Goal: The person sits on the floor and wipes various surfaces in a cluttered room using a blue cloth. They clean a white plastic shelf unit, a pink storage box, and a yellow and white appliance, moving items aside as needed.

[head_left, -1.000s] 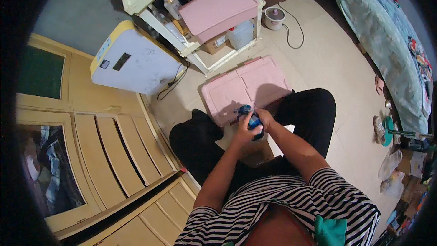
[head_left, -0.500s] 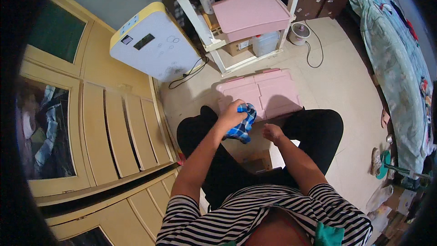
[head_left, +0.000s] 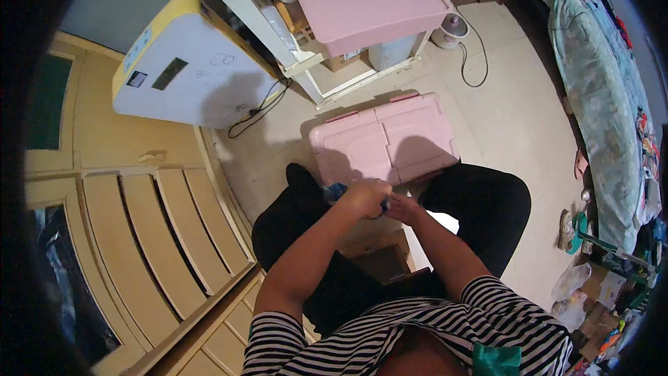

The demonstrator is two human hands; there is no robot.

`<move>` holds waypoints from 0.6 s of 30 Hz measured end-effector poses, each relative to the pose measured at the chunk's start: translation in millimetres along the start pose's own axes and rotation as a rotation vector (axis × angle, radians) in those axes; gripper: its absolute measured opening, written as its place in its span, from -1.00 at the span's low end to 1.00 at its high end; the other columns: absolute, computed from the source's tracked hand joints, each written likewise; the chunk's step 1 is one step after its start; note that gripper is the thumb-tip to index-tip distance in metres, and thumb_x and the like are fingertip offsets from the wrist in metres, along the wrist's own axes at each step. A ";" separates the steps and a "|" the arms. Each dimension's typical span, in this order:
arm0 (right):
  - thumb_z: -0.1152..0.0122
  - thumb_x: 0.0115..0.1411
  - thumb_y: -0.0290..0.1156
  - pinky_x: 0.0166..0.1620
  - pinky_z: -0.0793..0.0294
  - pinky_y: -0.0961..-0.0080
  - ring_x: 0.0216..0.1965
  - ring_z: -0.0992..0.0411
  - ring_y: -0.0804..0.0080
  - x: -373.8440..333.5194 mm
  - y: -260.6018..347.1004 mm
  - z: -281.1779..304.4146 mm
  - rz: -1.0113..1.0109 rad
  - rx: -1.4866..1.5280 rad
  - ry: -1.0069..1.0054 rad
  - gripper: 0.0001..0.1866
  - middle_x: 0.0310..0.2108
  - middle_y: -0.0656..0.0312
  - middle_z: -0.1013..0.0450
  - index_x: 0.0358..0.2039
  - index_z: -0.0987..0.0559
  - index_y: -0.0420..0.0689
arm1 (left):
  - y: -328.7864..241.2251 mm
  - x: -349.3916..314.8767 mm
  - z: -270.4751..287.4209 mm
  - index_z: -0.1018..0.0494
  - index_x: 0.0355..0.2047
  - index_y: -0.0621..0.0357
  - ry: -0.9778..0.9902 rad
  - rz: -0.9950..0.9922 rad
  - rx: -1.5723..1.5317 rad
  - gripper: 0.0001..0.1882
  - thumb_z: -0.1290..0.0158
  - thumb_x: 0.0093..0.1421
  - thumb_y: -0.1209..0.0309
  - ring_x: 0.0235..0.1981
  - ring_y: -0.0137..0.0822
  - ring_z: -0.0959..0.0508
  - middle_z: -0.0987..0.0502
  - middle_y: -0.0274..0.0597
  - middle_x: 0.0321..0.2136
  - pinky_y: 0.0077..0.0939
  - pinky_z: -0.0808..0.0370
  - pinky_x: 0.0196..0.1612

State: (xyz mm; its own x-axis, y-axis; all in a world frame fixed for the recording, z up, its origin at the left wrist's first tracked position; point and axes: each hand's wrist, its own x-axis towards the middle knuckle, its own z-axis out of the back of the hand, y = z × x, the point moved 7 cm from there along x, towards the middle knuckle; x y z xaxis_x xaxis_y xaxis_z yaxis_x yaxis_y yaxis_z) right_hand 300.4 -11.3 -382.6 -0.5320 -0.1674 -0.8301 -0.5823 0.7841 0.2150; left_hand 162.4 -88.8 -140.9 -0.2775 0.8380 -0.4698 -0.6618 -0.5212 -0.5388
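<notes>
A blue plaid cloth is bunched up in my left hand, which is closed around it. Most of the cloth is hidden behind that hand; a piece pokes out to its left and a dark blue bit shows at its right edge. There my right hand meets it, its fingers drawn together on the cloth's edge, though partly covered. Both hands are just above the near side of a pink lidded storage box on the floor.
Between my legs are a white box and a brown open box. A yellow-edged white panel appliance stands at the left by wooden cabinets. Ahead is a cream shelf unit with a pink bin. A bed lines the right.
My left hand has moved down and right with the cloth, which is now more gathered. My right hand has shifted left to meet it. The whole view has swung slightly.
</notes>
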 end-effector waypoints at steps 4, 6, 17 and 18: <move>-0.14 0.24 -0.17 0.10 -0.42 0.06 0.00 -0.41 0.02 27.0 -11.1 -26.8 -0.037 0.079 0.200 -0.55 -0.07 -0.04 -0.43 -0.03 -0.43 -0.28 | -29.4 4.4 14.6 -0.44 -0.13 -0.01 0.044 -0.024 0.013 -0.56 -0.20 -0.09 0.42 -0.12 0.00 -0.54 -0.49 -0.11 -0.14 -0.04 -0.52 -0.16; -0.13 0.24 -0.17 0.09 -0.43 0.07 0.00 -0.41 0.03 38.3 -11.3 -28.4 -0.065 0.104 0.195 -0.55 -0.07 -0.03 -0.43 -0.03 -0.44 -0.27 | -33.3 5.2 19.1 -0.44 -0.12 0.02 -0.072 -0.076 -0.025 -0.54 -0.22 -0.10 0.41 -0.13 -0.01 -0.55 -0.49 -0.13 -0.14 -0.03 -0.52 -0.18; -0.10 0.25 -0.18 0.06 -0.45 0.07 -0.01 -0.41 0.06 99.6 37.5 2.7 0.002 0.009 0.050 -0.58 -0.08 0.00 -0.43 -0.03 -0.45 -0.25 | -24.1 -8.2 49.3 -0.44 -0.12 0.09 -0.249 -0.047 -0.029 -0.54 -0.22 -0.09 0.36 -0.24 -0.06 -0.55 -0.47 -0.08 -0.25 -0.15 -0.44 -0.26; -0.10 0.25 -0.18 0.06 -0.45 0.07 -0.01 -0.41 0.06 110.2 57.2 12.1 0.100 -0.125 0.036 -0.58 -0.08 0.01 -0.44 -0.03 -0.45 -0.25 | -24.3 -7.6 52.8 -0.43 -0.10 0.09 -0.237 -0.041 -0.024 -0.50 -0.24 -0.10 0.32 -0.24 -0.04 -0.55 -0.47 -0.07 -0.23 -0.13 -0.47 -0.25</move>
State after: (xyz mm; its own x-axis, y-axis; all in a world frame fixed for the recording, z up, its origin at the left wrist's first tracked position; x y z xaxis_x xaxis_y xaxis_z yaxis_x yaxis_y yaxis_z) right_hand 215.9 22.3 -468.0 -0.6115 -0.1152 -0.7828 -0.5960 0.7178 0.3599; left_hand 143.8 -74.0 -87.3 -0.4084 0.8716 -0.2712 -0.6599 -0.4872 -0.5719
